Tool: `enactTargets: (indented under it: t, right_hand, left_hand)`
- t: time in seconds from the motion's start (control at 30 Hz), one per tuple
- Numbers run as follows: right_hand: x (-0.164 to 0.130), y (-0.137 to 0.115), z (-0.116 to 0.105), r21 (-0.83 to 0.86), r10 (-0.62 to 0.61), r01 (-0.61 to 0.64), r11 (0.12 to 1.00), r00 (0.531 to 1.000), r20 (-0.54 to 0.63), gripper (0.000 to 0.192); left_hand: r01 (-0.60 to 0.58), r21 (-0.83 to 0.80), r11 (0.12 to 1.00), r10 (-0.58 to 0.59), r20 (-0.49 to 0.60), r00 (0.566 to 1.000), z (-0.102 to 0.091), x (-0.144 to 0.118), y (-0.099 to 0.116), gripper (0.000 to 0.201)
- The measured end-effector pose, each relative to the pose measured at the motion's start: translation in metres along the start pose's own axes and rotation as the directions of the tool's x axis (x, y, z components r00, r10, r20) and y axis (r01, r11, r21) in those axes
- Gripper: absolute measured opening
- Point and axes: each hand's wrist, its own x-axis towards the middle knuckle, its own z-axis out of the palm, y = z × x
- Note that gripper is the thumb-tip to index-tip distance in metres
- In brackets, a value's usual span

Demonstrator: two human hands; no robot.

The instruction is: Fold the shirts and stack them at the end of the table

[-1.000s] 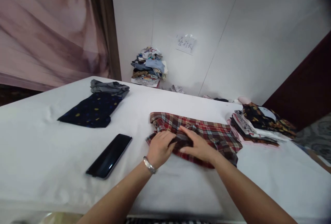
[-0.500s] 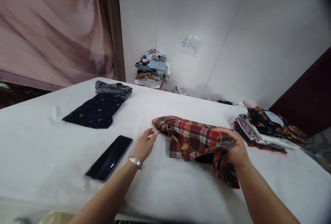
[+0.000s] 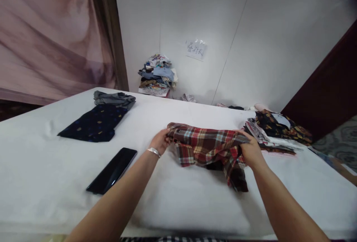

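Observation:
Between my two hands a red and brown plaid shirt (image 3: 208,143) is held up over the white-covered table, its lower part hanging down in loose folds. My left hand (image 3: 161,141), with a silver band at the wrist, grips the shirt's left end near a dark button. At the opposite end my right hand (image 3: 251,152) is closed on the cloth, its fingertips partly hidden by the fabric. A black phone (image 3: 113,170) lies on the table to the left of my left forearm.
A dark blue patterned garment (image 3: 93,123) and a grey garment (image 3: 114,99) lie at the left on the white table cover (image 3: 167,204). Folded clothes (image 3: 279,132) are stacked at the right. Behind the table rises a clothes pile (image 3: 158,74), near a wall sign (image 3: 195,50).
My left hand was open beside the shirt's left end and now grips it. The shirt is stretched straighter between both hands. The whole view has shifted slightly to the right.

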Motion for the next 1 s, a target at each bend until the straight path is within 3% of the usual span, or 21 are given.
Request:
enactTargets:
  t: [0.17,0.3,0.43,0.5,0.6,0.7,0.77,0.83,0.9,0.93,0.97,1.0]
  right_hand:
    - [0.012,-0.020,-0.003,-0.155,-0.102,0.106,0.982,0.994,0.038,0.028]
    - [0.019,-0.047,0.007,-0.077,-0.174,0.174,0.982,0.985,0.012,0.026]
    - [0.020,-0.060,0.015,-0.072,-0.154,0.160,0.985,0.985,0.078,0.021]
    - [0.021,-0.052,0.014,-0.102,-0.126,0.139,0.985,0.984,0.129,0.022]
    - [0.022,-0.030,0.013,-0.149,-0.010,0.038,0.988,0.983,0.184,0.027]
    - [0.008,-0.016,0.022,-0.223,0.093,-0.027,0.974,0.952,0.290,0.035]
    - [-0.013,-0.020,0.034,-0.246,0.099,0.031,0.969,0.861,0.499,0.039]
    - [-0.035,-0.029,0.048,-0.221,0.097,0.106,0.969,0.661,0.744,0.040]
    - [-0.046,-0.037,0.060,-0.191,0.104,0.144,0.971,0.467,0.878,0.043]
    - [-0.046,-0.040,0.065,-0.181,0.111,0.138,0.974,0.409,0.906,0.044]
    - [-0.041,-0.041,0.068,-0.164,0.111,0.110,0.980,0.381,0.918,0.047]
    - [-0.032,-0.040,0.070,-0.126,0.092,0.063,0.990,0.389,0.917,0.049]
  left_hand:
    - [-0.271,-0.020,0.962,0.271,-0.028,0.962,-0.006,-0.016,0.071,0.024]
    - [-0.546,0.059,0.836,0.548,-0.018,0.836,-0.002,-0.042,0.118,0.033]
    - [-0.690,0.228,0.687,0.703,0.034,0.710,-0.013,-0.054,0.132,0.037]
    - [-0.652,0.392,0.649,0.688,0.064,0.723,-0.027,-0.049,0.125,0.037]
    - [-0.428,0.607,0.669,0.533,0.009,0.846,-0.050,-0.034,0.106,0.027]
    - [-0.298,0.642,0.706,0.439,-0.066,0.896,-0.066,-0.021,0.088,0.021]
    - [-0.310,0.622,0.719,0.447,-0.072,0.892,-0.070,-0.015,0.082,0.020]
    - [-0.346,0.600,0.721,0.471,-0.059,0.880,-0.067,-0.012,0.080,0.021]
    - [-0.391,0.580,0.714,0.499,-0.031,0.866,-0.057,-0.011,0.082,0.023]
    - [-0.418,0.570,0.707,0.513,-0.007,0.858,-0.048,-0.012,0.084,0.024]
    - [-0.453,0.560,0.694,0.527,0.034,0.849,-0.037,-0.013,0.084,0.026]
    - [-0.494,0.551,0.673,0.540,0.092,0.837,-0.025,-0.014,0.084,0.027]
